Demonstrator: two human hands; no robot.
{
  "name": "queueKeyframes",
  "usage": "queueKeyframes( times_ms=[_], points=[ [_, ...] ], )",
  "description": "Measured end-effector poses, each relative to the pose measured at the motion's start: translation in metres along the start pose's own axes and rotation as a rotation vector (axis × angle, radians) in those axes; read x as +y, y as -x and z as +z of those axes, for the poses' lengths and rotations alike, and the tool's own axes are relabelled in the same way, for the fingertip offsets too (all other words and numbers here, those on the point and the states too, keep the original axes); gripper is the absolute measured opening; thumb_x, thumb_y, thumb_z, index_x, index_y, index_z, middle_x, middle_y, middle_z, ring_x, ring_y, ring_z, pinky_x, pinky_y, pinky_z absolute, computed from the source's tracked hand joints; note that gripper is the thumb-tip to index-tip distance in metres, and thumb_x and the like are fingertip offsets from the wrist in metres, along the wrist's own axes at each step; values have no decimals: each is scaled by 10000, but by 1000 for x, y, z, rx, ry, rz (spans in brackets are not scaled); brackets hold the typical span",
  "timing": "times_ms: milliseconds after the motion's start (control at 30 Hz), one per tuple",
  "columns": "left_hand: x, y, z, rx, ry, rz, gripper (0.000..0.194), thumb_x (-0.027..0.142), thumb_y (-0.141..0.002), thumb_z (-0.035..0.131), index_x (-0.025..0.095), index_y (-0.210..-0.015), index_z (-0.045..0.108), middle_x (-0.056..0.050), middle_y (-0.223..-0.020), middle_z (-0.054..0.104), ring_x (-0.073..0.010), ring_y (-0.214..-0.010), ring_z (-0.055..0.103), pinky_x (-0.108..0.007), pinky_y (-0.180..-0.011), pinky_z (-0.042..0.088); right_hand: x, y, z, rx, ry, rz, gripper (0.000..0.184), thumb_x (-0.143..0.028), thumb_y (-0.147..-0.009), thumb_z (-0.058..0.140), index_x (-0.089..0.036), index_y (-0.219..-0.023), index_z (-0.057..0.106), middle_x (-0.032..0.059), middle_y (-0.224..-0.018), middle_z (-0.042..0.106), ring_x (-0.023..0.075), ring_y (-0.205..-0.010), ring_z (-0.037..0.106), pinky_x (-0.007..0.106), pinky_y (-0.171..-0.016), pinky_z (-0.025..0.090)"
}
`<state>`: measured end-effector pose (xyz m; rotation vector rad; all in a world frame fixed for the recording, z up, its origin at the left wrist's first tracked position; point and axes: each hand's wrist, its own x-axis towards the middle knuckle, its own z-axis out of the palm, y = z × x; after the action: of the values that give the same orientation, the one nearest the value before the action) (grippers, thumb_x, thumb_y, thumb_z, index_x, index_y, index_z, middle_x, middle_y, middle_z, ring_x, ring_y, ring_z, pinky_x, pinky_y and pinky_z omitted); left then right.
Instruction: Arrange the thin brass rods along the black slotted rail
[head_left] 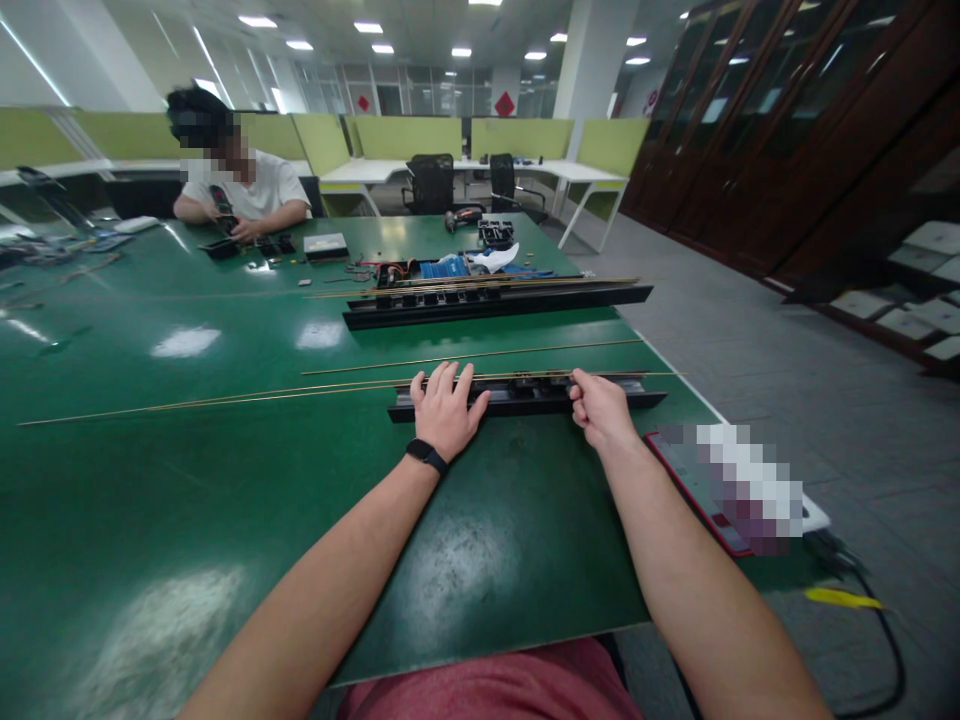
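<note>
A long black channel-shaped rail [517, 408] lies on the green table in front of me, with small dark parts [536, 383] sitting inside it. My left hand [445, 405] rests on the rail's left part, fingers spread over its far edge. At the rail's right part, my right hand [598, 405] is closed in a pinch; what is between the fingertips is too small to make out. Thin brass-coloured rods [225, 400] run along the rail and stretch far out to the left. Another single rod [465, 356] lies just behind.
Farther back lies a second black rail [499, 305] with thin rods on top. Beyond it are blue material [446, 267], a power drill [461, 218] and a grey box [325, 247]. A person [255, 190] works across the table. A red-edged tablet [694, 490] lies at right.
</note>
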<state>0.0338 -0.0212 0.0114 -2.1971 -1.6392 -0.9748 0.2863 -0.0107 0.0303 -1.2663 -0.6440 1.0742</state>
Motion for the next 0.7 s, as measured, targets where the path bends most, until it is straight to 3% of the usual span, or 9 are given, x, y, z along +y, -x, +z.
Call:
queueKeyframes(
  times_ms=[700],
  points=[
    [-1, 0, 0, 3, -3, 0, 506, 521, -1007, 483, 250, -1425, 571, -152, -1459, 593, -316, -1415, 482, -570, -1227, 179, -2, 1, 2, 39, -1, 11, 218, -320, -865, 729, -188, -791, 571, -50, -546, 546, 43, -283, 349, 153, -264, 175]
  ],
)
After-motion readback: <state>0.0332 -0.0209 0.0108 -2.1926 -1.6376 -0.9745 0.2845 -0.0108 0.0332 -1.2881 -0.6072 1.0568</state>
